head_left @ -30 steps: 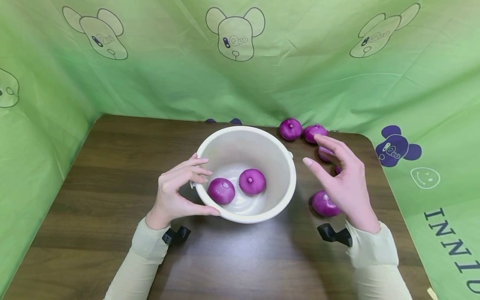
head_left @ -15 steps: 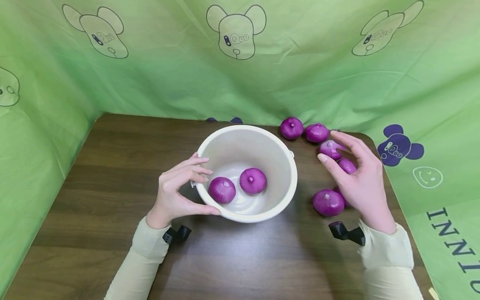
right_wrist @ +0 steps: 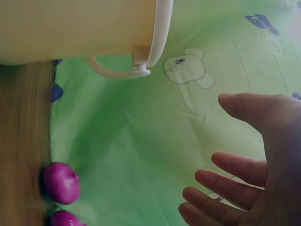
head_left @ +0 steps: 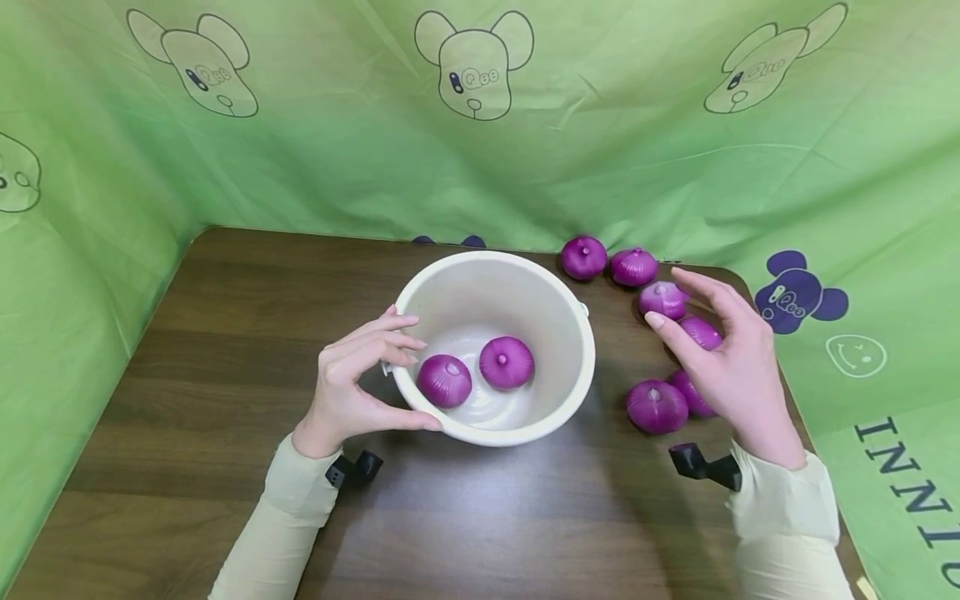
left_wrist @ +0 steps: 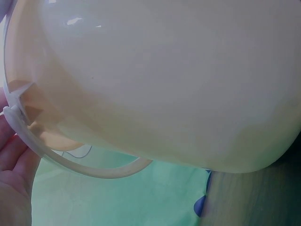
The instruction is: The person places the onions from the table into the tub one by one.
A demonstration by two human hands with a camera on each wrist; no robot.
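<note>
Bucket (head_left: 487,292), pale and mouth-up on the brown table (head_left: 450,517), holds two purple onions: one inside its left part (head_left: 444,381), one right of its middle (head_left: 506,362). At the bucket's left rim, the left hand (head_left: 352,379) grips, thumb at the near edge and fingers over the lip. Right of the bucket and well apart from it, the right hand (head_left: 731,358) hangs over loose onions (head_left: 657,407), fingers released and spread from the thumb. Six lie in a curve from the bucket's far right to its near right. Green cloth (head_left: 337,167) rises behind the bucket.
</note>
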